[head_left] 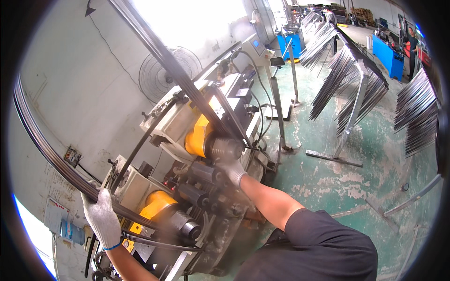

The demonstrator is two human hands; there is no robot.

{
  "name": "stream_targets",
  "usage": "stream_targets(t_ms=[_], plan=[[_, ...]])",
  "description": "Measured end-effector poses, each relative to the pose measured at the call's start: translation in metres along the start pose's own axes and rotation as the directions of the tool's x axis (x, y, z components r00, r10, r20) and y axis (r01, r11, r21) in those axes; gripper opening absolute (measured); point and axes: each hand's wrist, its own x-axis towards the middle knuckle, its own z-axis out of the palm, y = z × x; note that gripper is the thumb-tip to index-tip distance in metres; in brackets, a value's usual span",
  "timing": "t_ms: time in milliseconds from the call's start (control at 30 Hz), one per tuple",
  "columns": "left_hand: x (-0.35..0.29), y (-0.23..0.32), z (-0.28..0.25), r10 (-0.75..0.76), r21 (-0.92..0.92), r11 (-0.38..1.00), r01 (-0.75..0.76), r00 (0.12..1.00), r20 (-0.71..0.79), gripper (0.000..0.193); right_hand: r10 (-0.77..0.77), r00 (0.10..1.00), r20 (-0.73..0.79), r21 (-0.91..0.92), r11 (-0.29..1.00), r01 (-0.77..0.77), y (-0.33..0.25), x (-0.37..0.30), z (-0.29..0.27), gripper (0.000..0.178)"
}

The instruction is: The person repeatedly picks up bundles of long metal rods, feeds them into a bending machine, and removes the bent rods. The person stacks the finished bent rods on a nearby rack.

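Workshop machine (187, 154), left hand (101, 213) gripping curved bar (42, 145), right hand (229, 164) on roller (220, 149)

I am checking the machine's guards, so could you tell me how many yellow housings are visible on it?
2. One yellow housing sits beside the right hand; the other lies lower, near the left hand. More may be hidden behind the dark rods.

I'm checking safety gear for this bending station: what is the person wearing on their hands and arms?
Both hands wear light grey knitted work gloves: the left hand glove has a blue-edged cuff, the right hand glove a ribbed cuff. The forearms are bare. A dark short sleeve covers the right upper arm.
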Motion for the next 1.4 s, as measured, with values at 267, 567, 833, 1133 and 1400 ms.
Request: stream_targets(t_ms=[267, 567, 833, 1133, 1400], plan=[[0.003, -0.006, 0.001, 0.028, -0.042, 0.999, -0.029, 0.999, -0.017, 0.031, -0.184, 0.981, 0.064, -0.213, 0.958, 0.194, 0.037, 0.026, -0.017, 0.031], [0.003, -0.008, -0.001, 0.017, -0.007, 1.0, -0.017, 0.999, -0.03, 0.033, -0.127, 0.991, 0.047, -0.133, 0.982, 0.133, 0.017, 0.013, -0.01, 0.025], [-0.001, -0.004, 0.002, 0.014, -0.035, 0.999, -0.015, 1.0, -0.026, 0.032, -0.045, 0.999, 0.009, 0.01, 0.999, 0.045, 0.011, 0.011, -0.008, 0.037], [0.002, -0.008, 0.0, -0.009, -0.057, 0.998, 0.008, 1.0, -0.015, 0.032, -0.017, 1.0, 0.009, -0.023, 1.0, 0.017, 0.005, 0.009, -0.008, 0.042], [0.007, -0.011, -0.009, -0.06, -0.067, 0.996, 0.056, 0.996, -0.062, 0.036, -0.166, 0.986, 0.033, -0.181, 0.969, 0.169, 0.018, 0.013, -0.012, 0.023]])
